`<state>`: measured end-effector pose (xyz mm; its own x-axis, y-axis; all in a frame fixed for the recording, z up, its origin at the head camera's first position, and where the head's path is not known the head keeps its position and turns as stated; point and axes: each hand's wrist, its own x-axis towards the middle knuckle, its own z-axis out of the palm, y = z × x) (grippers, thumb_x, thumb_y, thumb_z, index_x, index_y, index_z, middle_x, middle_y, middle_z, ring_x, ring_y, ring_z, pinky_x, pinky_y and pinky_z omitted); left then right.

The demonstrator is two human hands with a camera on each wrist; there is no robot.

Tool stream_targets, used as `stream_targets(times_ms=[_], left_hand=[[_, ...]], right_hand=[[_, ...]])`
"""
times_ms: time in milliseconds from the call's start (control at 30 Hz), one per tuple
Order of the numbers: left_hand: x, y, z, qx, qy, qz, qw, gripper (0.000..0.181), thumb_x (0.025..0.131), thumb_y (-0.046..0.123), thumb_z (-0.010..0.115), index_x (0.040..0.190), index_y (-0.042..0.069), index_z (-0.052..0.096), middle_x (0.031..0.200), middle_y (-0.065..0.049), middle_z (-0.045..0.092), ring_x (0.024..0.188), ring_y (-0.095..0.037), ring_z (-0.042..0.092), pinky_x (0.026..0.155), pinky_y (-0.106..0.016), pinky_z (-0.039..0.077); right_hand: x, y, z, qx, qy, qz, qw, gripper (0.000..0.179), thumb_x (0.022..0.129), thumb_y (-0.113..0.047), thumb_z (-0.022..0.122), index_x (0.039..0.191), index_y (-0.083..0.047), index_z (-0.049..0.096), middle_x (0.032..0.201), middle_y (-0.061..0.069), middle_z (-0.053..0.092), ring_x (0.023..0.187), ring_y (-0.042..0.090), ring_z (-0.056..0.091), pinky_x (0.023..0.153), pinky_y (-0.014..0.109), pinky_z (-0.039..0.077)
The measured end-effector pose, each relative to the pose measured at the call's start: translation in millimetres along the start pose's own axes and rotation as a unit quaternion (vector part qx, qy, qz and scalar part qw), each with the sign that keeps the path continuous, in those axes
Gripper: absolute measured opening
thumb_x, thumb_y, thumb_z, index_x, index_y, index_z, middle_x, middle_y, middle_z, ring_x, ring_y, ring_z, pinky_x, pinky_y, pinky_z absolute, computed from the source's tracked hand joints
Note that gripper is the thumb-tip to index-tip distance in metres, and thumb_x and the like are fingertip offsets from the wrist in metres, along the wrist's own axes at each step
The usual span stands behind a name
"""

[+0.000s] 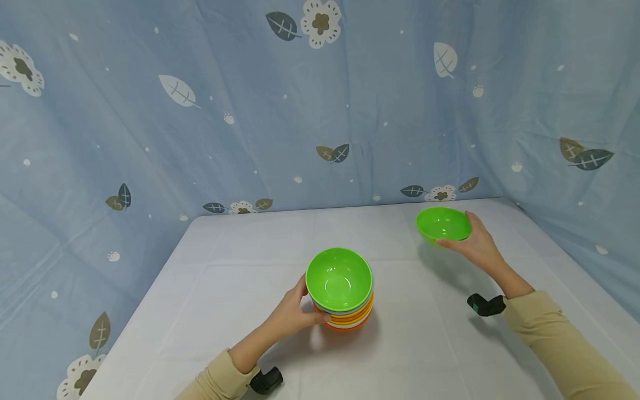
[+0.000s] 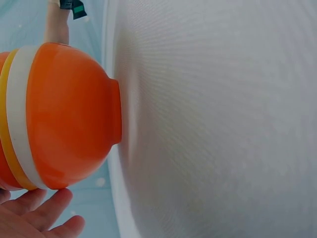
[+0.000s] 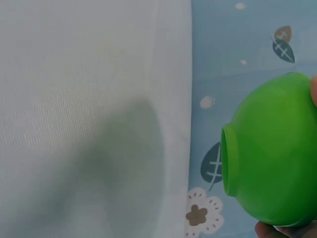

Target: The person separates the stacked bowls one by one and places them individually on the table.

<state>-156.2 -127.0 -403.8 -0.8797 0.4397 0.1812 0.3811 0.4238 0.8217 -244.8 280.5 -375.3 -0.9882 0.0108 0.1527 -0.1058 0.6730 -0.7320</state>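
A stack of nested bowls stands upright near the table's middle, its top one a green bowl [image 1: 340,280]. Beneath the green rim show blue, yellow, orange and white rims, and the left wrist view has an orange bowl [image 2: 74,116] at the bottom, its foot close over the cloth. My left hand [image 1: 291,314] grips the stack from the left, thumb at the front and fingers round the far side. At the back right, my right hand [image 1: 478,244] holds a second green bowl [image 1: 442,223] by its rim, raised above the table and casting a shadow.
A white cloth covers the table [image 1: 240,266]. Behind it and along the sides hangs a blue curtain [image 1: 240,139] printed with leaves and flowers. Small black devices [image 1: 486,305] are worn at both wrists, below the beige sleeves [image 1: 560,339].
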Motion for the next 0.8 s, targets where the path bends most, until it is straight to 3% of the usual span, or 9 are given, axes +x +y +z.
stream_targets(times_ms=[600,800], left_hand=[[-0.7,-0.4,1.0,0.000,0.003,-0.008,1.0000,0.095,0.070,0.026,0.079,0.145,0.014,0.022,0.141,-0.004,0.041,0.126,-0.025,0.040,0.097,-0.050,0.035],[-0.4,-0.4,0.3,0.000,0.002,-0.002,1.0000,0.095,0.070,0.025,0.079,0.145,0.015,0.021,0.141,-0.003,0.041,0.126,-0.025,0.040,0.097,-0.050,0.035]], right_hand=[[8.2,20,0,0.045,-0.018,0.063,0.9968,0.108,0.082,-0.044,0.064,0.142,0.006,-0.010,0.145,0.035,0.002,0.127,0.054,0.018,0.096,0.064,0.027],[9.3,22,1,0.047,-0.017,0.073,0.9961,0.107,0.082,-0.043,0.063,0.141,0.008,-0.010,0.144,0.036,0.003,0.127,0.054,0.018,0.097,0.064,0.026]])
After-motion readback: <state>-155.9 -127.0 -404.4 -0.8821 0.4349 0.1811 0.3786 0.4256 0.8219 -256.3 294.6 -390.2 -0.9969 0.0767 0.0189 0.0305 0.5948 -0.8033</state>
